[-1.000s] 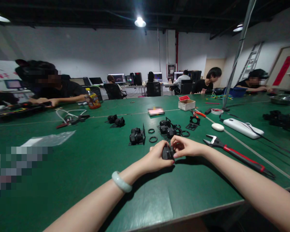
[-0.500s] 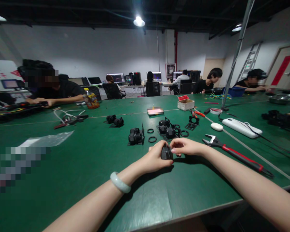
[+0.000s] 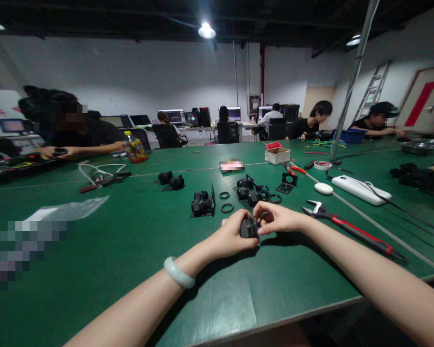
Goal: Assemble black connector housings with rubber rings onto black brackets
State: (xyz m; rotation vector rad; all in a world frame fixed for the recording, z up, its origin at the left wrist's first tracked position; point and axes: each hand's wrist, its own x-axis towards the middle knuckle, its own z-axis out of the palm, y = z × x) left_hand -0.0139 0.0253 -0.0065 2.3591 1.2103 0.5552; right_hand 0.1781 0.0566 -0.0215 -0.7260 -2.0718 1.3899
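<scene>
My left hand [image 3: 233,234] is closed round a black cable gland [image 3: 246,228] with a thin black plate at its right side. The thumb and curled fingers of my right hand [image 3: 274,218] grip the gland's right end; exactly what lies between those fingertips is partly hidden. Just beyond, several black glands on L-shaped brackets [image 3: 201,205] rest on the table. Two loose black nut rings [image 3: 227,207] lie between the bracket groups, and another bracket group [image 3: 249,191] stands behind my right hand. A bare bracket [image 3: 288,182] is farther right.
On the green table [image 3: 130,250], an adjustable wrench [image 3: 354,230] lies by my right forearm. Beyond it are a white power strip [image 3: 361,190], a white oval object [image 3: 323,188], red-handled pliers [image 3: 295,168] and a small box [image 3: 277,155]. A plastic bag [image 3: 72,208] lies left. Co-workers sit around.
My right hand's fingers have shifted round the gland's right end, the thumb now lower and the fingers more curled. The left hand keeps its hold.
</scene>
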